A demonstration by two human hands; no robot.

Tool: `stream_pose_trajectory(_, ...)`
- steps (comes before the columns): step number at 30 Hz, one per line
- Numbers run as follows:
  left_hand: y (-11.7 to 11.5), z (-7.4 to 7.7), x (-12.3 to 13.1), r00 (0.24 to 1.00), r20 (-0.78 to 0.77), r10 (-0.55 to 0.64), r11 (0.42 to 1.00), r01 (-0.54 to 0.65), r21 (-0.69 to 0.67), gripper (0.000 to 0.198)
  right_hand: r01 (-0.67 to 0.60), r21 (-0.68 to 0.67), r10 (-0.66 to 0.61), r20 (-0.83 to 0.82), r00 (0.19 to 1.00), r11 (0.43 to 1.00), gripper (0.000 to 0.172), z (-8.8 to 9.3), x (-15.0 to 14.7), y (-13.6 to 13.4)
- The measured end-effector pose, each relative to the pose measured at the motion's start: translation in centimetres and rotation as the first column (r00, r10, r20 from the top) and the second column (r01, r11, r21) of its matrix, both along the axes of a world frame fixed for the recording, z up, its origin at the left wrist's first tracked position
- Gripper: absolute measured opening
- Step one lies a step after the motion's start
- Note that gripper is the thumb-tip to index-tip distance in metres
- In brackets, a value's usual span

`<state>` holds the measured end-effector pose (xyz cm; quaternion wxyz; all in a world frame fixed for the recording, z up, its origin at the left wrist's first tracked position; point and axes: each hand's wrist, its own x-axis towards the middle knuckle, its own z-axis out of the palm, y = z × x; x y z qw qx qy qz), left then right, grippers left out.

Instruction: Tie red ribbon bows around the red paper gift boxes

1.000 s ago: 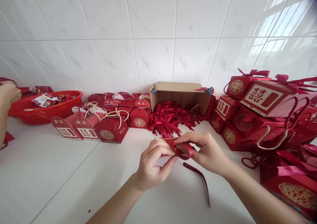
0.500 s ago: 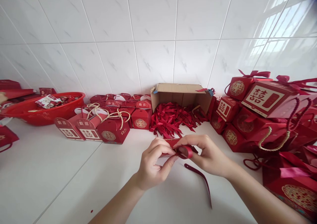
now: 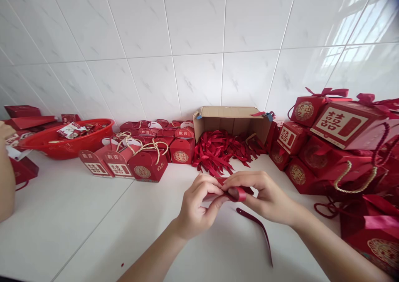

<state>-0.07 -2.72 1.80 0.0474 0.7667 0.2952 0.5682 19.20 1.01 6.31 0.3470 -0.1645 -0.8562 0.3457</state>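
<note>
My left hand (image 3: pixel 201 205) pinches a red strap (image 3: pixel 240 194), its fingertips meeting those of my right hand (image 3: pixel 264 196). The right fingers are closed around the strap's loop, which bulges between thumb and fingers. Beneath and behind the fingers shows part of a red box (image 3: pixel 209 197), mostly hidden by my hands. How the strap joins the box cannot be made out. A second, dark red strap (image 3: pixel 260 228) with a hole at one end lies curved on the white table (image 3: pixel 149 232), just below my right hand.
Behind my hands, an open cardboard box (image 3: pixel 230 112) spills red ribbons (image 3: pixel 215 151). Red gift boxes (image 3: pixel 148 165) stand left of it; more gift boxes (image 3: pixel 339 124) are stacked at right. A red basin (image 3: pixel 68 142) holds packets. Another person's arm (image 3: pixel 5 182) reaches in at left.
The view has swung slightly left, so everything sits farther right. More of the other person's arm has come into view. My hands keep their grip, with the fingertips shifted a little on the strap.
</note>
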Motion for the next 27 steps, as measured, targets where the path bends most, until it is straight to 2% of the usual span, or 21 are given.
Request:
stream_pose_trajectory(9,0.02,0.00,0.01,0.999,0.039,0.015,0.999,-0.016,0.034,0.018,-0.069,0.011,0.070,-0.055,0.996,0.998,0.034,-0.17,-0.01,0.13)
stream_pose_trajectory(15,-0.10,-0.05,0.01,0.998,0.049,0.042,0.999,-0.043,0.016,0.019,-0.116,0.018,0.116,-0.017,0.993,0.993,0.037,-0.14,0.51,0.24)
stream_pose_trajectory(20,-0.38,0.31,-0.06,0.999,0.022,0.042,0.997,-0.041,-0.062,0.044,-0.134,-0.017,0.134,0.002,0.991,0.991,0.036,0.28,0.56,0.06)
stream_pose_trajectory(24,-0.59,0.63,0.05,1.000,0.023,0.021,0.993,-0.018,-0.113,0.028,-0.140,-0.026,0.140,-0.001,0.990,0.990,0.036,0.44,0.52,-0.02)
stream_pose_trajectory(27,-0.67,0.71,0.14,0.999,0.042,0.030,0.993,-0.025,-0.119,0.023,-0.131,-0.038,0.131,0.001,0.991,0.991,0.033,0.43,0.50,-0.08)
